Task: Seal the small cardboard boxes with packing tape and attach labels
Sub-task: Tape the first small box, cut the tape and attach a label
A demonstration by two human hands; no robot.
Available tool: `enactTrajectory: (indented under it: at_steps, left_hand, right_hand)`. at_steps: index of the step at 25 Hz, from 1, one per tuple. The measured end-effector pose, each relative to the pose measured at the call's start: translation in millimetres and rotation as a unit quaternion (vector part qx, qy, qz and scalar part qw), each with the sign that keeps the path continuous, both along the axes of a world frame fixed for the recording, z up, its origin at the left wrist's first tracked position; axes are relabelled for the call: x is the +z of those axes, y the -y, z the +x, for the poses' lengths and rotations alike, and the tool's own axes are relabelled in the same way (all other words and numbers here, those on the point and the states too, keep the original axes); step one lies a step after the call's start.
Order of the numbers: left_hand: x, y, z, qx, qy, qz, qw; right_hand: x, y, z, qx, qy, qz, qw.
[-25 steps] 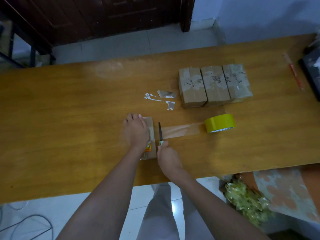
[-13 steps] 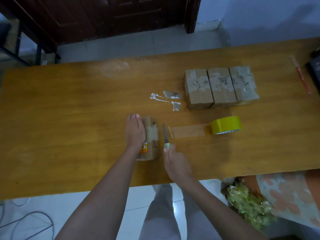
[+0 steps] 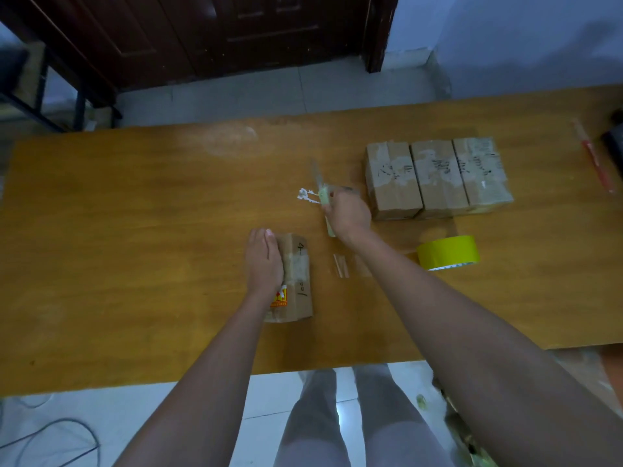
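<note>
A small cardboard box (image 3: 296, 284) lies near the table's front middle, with a tape strip across its top and handwriting on it. My left hand (image 3: 263, 261) rests flat on the box's left side, fingers straight. My right hand (image 3: 349, 214) grips a small knife (image 3: 323, 197) with a pale green handle, blade pointing away, raised over the white paper scraps (image 3: 307, 196). A yellow tape roll (image 3: 448, 252) stands to the right, its loose clear end (image 3: 340, 266) lying cut on the table beside the box. Three taped boxes (image 3: 438, 178) sit in a row behind.
The wooden table (image 3: 135, 247) stretches wide to the left. A red pen (image 3: 595, 158) lies at the far right by a dark object (image 3: 615, 139). The table's near edge is close to my legs; cables lie on the floor at left.
My right hand has lifted the knife away from the tape beside the box and moved it up and away toward the paper scraps. The left hand stays on the box.
</note>
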State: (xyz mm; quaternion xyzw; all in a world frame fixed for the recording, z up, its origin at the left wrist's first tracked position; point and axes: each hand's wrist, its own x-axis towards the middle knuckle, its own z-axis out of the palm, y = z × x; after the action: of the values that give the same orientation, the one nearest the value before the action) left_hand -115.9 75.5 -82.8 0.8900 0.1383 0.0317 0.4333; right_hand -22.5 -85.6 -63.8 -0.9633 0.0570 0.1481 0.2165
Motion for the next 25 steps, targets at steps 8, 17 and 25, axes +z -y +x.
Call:
enactTrajectory:
  at_steps: [8, 17, 25]
  left_hand:
    - [-7, -2, 1, 0.003, 0.017, -0.011, 1.000]
    - [-4, -3, 2, 0.003, 0.003, -0.014, 1.000]
    - [-7, -9, 2, 0.043, -0.030, -0.052, 0.997]
  right_hand:
    - [-3, 6, -11, 0.004, -0.013, -0.017, 1.000]
    - [13, -24, -133, -0.166, -0.090, 0.393, 0.900]
    - [-14, -54, -138, -0.312, -0.097, 0.483, 0.812]
